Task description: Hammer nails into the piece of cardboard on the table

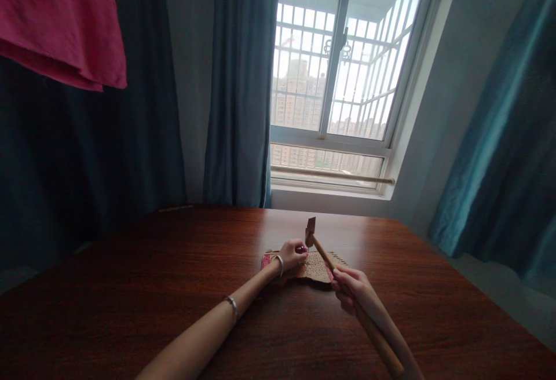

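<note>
My right hand [351, 288] is wrapped round the wooden handle of a hammer [324, 251]. The metal head is raised at the far end, just above my left fingertips. Over the board, my left hand [293, 254] is closed in a pinch, with bracelets on the wrist and forearm. Whatever is between its fingertips is too small to make out. Below both hands lies a tan board [316, 268] dotted with many small dark marks, holes or nails. Pink patches show at its left end and near my right hand. My left hand and wrist hide part of it.
The board rests on a dark reddish-brown wooden table [174, 287]. Behind the table's far edge are a barred window [332, 50] and blue curtains [238, 90]. Pink cloth [65, 26] hangs at the upper left.
</note>
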Demonstrator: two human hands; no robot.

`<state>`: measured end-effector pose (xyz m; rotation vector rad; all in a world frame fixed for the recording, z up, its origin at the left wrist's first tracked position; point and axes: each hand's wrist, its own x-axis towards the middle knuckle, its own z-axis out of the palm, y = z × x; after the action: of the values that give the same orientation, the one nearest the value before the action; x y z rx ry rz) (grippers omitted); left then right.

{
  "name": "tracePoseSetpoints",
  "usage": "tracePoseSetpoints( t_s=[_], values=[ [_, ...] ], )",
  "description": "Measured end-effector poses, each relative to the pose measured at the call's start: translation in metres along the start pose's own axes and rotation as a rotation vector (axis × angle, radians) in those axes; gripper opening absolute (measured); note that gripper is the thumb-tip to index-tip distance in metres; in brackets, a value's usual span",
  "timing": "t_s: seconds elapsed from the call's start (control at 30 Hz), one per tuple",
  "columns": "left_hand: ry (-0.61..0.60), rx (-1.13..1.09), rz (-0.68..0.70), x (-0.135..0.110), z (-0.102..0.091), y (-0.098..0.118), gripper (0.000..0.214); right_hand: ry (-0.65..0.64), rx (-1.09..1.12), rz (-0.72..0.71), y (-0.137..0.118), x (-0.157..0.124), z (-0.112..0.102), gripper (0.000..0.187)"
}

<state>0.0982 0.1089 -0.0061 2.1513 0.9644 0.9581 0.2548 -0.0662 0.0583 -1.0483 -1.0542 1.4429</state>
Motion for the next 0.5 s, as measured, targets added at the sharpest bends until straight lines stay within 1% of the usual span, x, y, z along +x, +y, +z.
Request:
tracePoseSetpoints(
  t_s=[0.1,0.23,0.4,0.5],
  values=[
    [0.003,0.002,-0.002,0.0003,0.0002,-0.0014,0.018,-0.005,0.017,-0.006,0.0003,0.0002,0.0001,0.036],
    [-0.015,0.001,0.011,0.0002,-0.0009,-0.0015,0.019,-0.006,-0.011,0.007,0.0020,0.0005,-0.0004,0.034],
    [-0.015,-0.017,0.015,0.0001,-0.0002,-0.0012,0.019,-0.002,0.034,0.001,0.0004,-0.0001,0.0010,0.031],
    [-0.023,-0.076,0.009,0.0003,0.0007,-0.0023,0.022,-0.022,0.023,0.044,-0.0016,-0.0011,0.0029,0.033]
  ],
)
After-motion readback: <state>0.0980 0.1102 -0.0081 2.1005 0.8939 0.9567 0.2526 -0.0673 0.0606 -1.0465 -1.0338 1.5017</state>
